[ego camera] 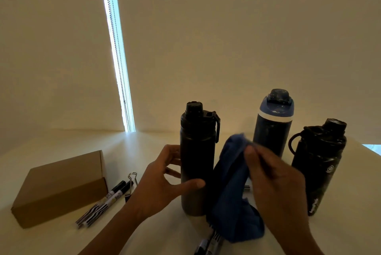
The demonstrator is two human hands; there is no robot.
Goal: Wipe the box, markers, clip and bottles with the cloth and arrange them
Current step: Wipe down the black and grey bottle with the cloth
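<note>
Marker beneath cloth (partly cropped)

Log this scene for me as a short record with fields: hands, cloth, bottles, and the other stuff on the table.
left hand: curled round the tall black bottle, thumb on its front
right hand: pinches the blue cloth beside that bottle
bottles: three, all upright; blue-lidded bottle behind the cloth, wide black bottle far right
box: closed, at left on the table
markers: two beside the box
more markers: near edge, by the cloth's lower end
clip: by the marker caps
</note>
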